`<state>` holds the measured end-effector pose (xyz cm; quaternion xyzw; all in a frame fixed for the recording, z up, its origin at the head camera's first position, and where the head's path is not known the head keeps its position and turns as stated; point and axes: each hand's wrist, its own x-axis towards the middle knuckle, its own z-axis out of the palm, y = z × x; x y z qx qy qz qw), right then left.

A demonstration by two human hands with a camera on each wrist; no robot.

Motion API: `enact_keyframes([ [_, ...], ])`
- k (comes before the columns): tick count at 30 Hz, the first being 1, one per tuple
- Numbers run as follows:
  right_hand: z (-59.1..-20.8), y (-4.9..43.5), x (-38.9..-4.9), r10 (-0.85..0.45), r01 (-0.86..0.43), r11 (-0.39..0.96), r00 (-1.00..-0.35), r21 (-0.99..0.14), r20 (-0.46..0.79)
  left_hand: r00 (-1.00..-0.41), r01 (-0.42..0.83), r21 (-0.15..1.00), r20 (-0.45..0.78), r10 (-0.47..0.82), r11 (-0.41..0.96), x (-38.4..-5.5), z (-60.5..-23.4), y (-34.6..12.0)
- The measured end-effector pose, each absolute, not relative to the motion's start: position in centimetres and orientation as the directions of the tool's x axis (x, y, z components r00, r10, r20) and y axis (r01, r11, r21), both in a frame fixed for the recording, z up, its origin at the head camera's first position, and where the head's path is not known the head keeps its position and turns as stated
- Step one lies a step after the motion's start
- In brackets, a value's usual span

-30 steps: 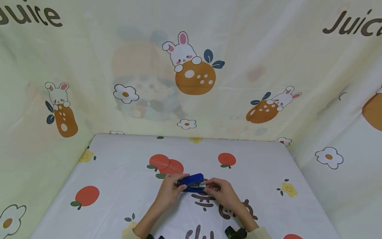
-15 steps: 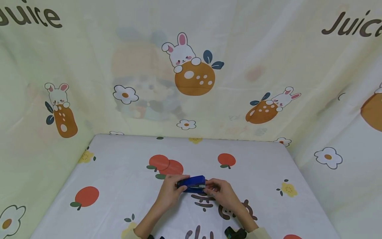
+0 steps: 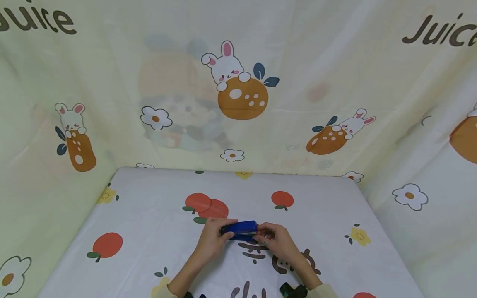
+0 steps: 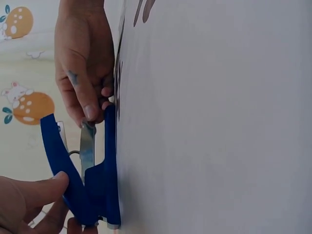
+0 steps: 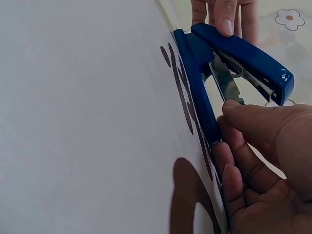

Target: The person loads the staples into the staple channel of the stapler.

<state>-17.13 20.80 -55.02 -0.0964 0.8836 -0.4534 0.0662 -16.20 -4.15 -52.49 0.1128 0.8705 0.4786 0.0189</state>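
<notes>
A blue stapler (image 3: pixel 241 227) lies on the table between both hands, its base against the cloth. Its top cover (image 4: pixel 57 153) is raised at an angle, leaving the metal staple magazine (image 4: pixel 87 146) exposed with a gap above and below. My left hand (image 3: pixel 211 241) grips the hinge end, with the thumb on the cover in the left wrist view. At the front end, the thumb and fingers of my right hand (image 3: pixel 278 241) pinch the tip of the magazine, as the right wrist view shows. The fingers hide that tip. Whether staples sit inside cannot be seen.
The table (image 3: pixel 156 231) wears a white cloth printed with fruit and flowers. Curtains (image 3: pixel 283 136) with rabbit prints rise behind it and at both sides. A dark strapped device (image 3: pixel 293 289) sits by the right wrist.
The stapler's cover has come down somewhat toward the magazine, so less metal shows in the head view. Both hands have kept nearly the same place.
</notes>
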Motion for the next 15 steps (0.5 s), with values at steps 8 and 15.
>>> enact_keyframes([
  [8,-54.98,20.86,-17.23,-0.238,-0.116,0.569,-0.971,-0.814,-0.028,-0.972,0.186,0.827,0.077,0.222,0.531,-16.28,-52.41,-3.99],
  [15,-55.08,20.86,-17.36,-0.238,-0.116,0.574,-0.971,-0.811,-0.03,-0.97,0.205,0.816,0.097,0.222,0.54,-16.31,-52.62,-3.77],
])
